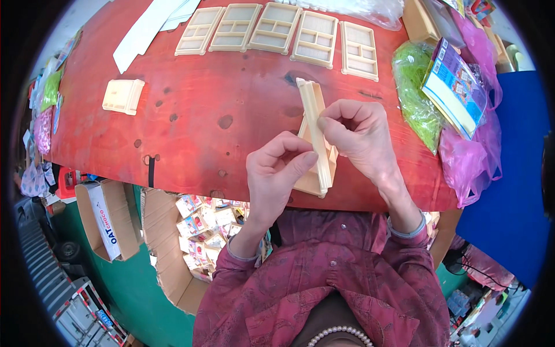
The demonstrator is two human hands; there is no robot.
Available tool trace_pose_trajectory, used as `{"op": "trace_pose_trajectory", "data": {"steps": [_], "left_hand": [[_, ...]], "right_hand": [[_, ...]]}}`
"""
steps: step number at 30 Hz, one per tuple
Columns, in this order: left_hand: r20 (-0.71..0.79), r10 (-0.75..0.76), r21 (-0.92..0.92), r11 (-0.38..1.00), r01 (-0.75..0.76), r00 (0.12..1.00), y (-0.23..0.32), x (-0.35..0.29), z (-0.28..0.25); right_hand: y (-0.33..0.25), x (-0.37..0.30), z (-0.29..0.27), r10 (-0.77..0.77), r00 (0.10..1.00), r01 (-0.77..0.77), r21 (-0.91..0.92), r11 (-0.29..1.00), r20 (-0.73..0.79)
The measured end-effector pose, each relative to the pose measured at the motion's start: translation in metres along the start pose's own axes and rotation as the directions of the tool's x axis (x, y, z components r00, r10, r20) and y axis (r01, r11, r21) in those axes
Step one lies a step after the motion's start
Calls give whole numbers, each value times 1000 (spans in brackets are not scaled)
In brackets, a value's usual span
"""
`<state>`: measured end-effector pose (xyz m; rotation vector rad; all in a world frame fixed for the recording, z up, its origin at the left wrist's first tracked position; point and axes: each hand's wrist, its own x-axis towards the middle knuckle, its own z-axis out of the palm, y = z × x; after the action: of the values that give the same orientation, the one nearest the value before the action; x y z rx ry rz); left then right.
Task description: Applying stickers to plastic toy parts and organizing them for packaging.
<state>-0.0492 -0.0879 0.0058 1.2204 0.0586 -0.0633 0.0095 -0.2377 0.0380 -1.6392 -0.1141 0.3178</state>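
Over the near middle of the table, both hands work on a cream plastic compartment piece (pixel 311 99) with a long moulded edge strip facing up. My left hand (pixel 278 176) is closed, thumb and forefinger pinching at the strip's nearer part. Farther up, my right hand (pixel 361 132) has its thumb and curled fingers pinched on the strip's right side. Slanting side walls show below the strip; the hands cover part of the piece. Whether the strip is a separate part, I cannot tell.
Several cream compartment trays (pixel 274 29) lie in a row along the far side of the red table (pixel 196 147). A small cream piece (pixel 123 96) sits at left. Green shredded filler in a bag (pixel 413 87) and pink bags (pixel 471 156) crowd the right. Below stands a carton (pixel 167 243) of small packets.
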Motion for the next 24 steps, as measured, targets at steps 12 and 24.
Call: {"op": "trace_pose_trajectory", "data": {"steps": [12, 24], "left_hand": [[32, -311, -226, 924, 310, 950, 6, 7, -6], [79, -263, -187, 944, 273, 962, 4, 10, -4]], "right_hand": [[7, -7, 2, 15, 999, -13, -38, 999, 44], [10, -7, -1, 58, 995, -61, 37, 997, 83]]}}
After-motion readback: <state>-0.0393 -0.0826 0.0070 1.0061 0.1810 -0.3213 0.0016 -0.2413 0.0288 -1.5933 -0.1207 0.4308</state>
